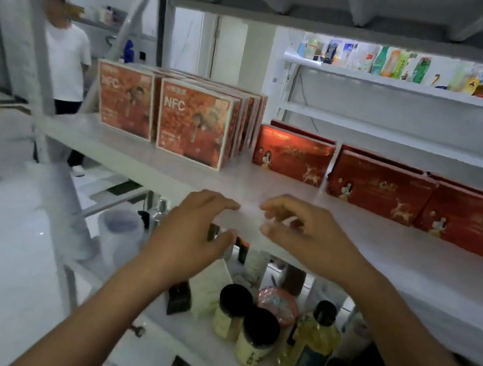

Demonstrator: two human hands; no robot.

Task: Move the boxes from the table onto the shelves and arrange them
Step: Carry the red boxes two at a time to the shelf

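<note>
My left hand [194, 226] and right hand [305, 236] hover empty, fingers loosely spread, at the shelf [382, 256] edge; boxes [196, 123] stand upright behind.

Both hands empty, left hand [198, 227] and right hand [305, 236] raised, fingers loosely curled

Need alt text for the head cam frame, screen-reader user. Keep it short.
Two empty hands, left hand and right hand, hover at the front edge of a white shelf. On it stand orange NFC boxes at left and red boxes with gold deer at right. Jars and bottles fill the shelf below.
</note>
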